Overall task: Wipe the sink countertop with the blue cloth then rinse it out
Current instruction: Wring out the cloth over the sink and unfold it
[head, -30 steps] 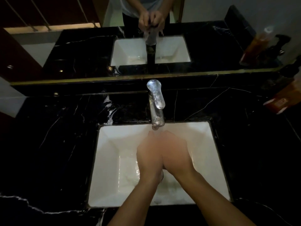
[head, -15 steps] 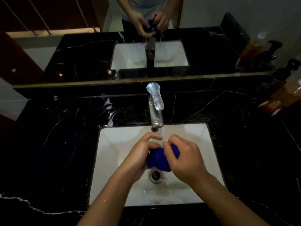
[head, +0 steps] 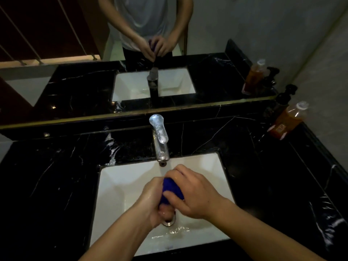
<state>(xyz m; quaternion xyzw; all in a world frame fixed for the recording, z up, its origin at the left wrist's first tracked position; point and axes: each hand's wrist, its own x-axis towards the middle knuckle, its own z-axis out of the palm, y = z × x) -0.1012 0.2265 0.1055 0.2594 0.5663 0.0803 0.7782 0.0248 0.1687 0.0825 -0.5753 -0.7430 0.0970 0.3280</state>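
The blue cloth [head: 172, 189] is bunched into a tight wad over the white sink basin [head: 120, 187], just below the chrome faucet [head: 160, 140]. My left hand [head: 153, 202] grips its lower end and my right hand [head: 192, 193] is closed over its upper end. A thin stream of water falls from the spout onto my right hand's fingers. The drain [head: 169, 222] shows just under my left hand. Black marble countertop [head: 56, 176] surrounds the basin.
An orange soap bottle [head: 288, 120] and a dark pump dispenser [head: 286, 97] stand at the back right by the wall. A mirror [head: 75, 81] runs along the back and reflects the hands and the sink.
My hands have drawn together again and clamped the cloth into a tighter, upright wad. The view has tilted up, showing more of the mirror.
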